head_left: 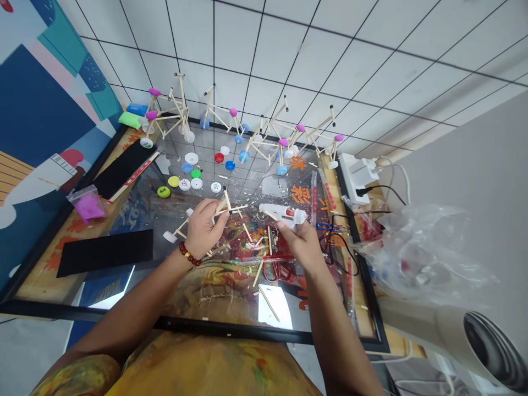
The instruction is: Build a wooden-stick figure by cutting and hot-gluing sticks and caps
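Note:
My left hand (205,228), a beaded bracelet at its wrist, pinches a small bicycle-like model of wooden sticks (227,202). One of its sticks has a black tip, and a white bottle cap (169,237) sits at its lower left end. My right hand (304,245) is wrapped round a white hot glue gun (289,213), whose nozzle points left toward the model with a gap between them. A pale stick end shows by the right thumb; whether the thumb holds it, I cannot tell. Loose stick pieces (258,242) lie below the two hands.
Several similar stick models (268,144) line the back by the tiled wall. Coloured bottle caps (196,174) lie before them. Black sheets (107,253) are at left, red scissors (280,270) near my right forearm. A power strip (355,176) and a plastic bag (416,253) stand right.

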`<control>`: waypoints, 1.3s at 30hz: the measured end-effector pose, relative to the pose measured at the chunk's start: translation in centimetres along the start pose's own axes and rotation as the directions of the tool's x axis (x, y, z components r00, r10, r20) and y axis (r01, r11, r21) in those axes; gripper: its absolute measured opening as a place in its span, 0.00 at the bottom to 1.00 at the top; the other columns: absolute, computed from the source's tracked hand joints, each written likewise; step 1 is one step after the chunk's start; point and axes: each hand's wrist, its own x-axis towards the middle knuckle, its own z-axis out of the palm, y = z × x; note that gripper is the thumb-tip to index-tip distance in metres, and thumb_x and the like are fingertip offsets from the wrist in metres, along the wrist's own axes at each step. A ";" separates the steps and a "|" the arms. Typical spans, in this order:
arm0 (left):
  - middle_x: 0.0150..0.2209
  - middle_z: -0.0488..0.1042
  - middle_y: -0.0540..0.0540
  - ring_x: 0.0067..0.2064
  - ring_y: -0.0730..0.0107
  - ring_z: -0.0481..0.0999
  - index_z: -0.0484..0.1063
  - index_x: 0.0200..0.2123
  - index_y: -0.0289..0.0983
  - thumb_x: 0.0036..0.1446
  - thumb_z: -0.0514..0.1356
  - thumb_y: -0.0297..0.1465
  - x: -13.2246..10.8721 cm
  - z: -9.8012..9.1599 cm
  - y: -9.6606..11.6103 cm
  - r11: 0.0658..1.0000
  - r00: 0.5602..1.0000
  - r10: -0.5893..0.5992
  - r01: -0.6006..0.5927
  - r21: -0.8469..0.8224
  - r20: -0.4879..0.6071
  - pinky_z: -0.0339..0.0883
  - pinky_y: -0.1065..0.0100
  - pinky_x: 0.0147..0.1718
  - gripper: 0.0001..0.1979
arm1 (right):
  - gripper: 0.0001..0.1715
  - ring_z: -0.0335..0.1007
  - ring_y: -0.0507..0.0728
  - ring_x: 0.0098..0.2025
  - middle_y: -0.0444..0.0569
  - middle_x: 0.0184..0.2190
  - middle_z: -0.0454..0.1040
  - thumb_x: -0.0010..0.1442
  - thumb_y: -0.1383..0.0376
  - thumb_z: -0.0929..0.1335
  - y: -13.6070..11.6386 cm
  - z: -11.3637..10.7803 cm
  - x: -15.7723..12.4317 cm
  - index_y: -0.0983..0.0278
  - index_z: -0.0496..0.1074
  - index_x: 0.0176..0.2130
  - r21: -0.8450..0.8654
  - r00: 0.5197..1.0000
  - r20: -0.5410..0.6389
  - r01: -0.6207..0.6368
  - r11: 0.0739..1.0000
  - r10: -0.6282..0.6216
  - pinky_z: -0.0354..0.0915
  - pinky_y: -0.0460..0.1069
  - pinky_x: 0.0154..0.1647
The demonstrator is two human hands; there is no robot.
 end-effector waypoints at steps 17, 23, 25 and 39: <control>0.40 0.77 0.45 0.43 0.66 0.78 0.75 0.41 0.37 0.61 0.60 0.30 0.1 -0.1 0.0 0.999 0.999 0.048 -0.048 -0.001 -0.014 0.71 0.67 0.43 0.06 | 0.33 0.74 0.64 0.41 0.57 0.40 0.80 0.54 0.49 0.67 4.1 -1.4 5.9 0.69 0.74 0.50 -0.127 0.974 -0.187 -0.152 0.980 0.127 0.66 0.59 0.47; 0.40 0.77 0.45 0.43 0.66 0.78 0.76 0.41 0.38 0.61 0.60 0.30 0.1 0.0 -0.1 0.999 0.999 0.035 -0.035 0.002 -0.013 0.72 0.66 0.43 0.06 | 0.30 0.71 0.60 0.39 0.54 0.41 0.76 0.53 0.51 0.71 2.9 -2.9 2.9 0.67 0.70 0.49 -0.209 0.946 -0.323 -0.036 0.977 -0.034 0.67 0.55 0.43; 0.40 0.77 0.45 0.43 0.66 0.78 0.76 0.41 0.38 0.61 0.60 0.30 0.1 0.0 -0.1 0.999 0.999 0.034 -0.034 0.003 -0.012 0.72 0.67 0.43 0.06 | 0.23 0.69 0.59 0.39 0.53 0.39 0.74 0.58 0.53 0.69 1.8 -2.4 1.0 0.66 0.70 0.47 -0.309 0.864 -0.481 -0.007 0.951 -0.150 0.66 0.55 0.43; 0.40 0.78 0.45 0.43 0.66 0.78 0.75 0.41 0.38 0.60 0.60 0.29 0.1 0.0 0.0 0.999 0.998 0.051 -0.051 0.010 -0.021 0.71 0.67 0.44 0.06 | 0.10 0.74 0.60 0.39 0.50 0.34 0.80 0.63 0.61 0.68 -2.7 4.0 0.6 0.62 0.78 0.36 -0.486 0.961 0.223 0.257 0.835 -0.166 0.63 0.51 0.41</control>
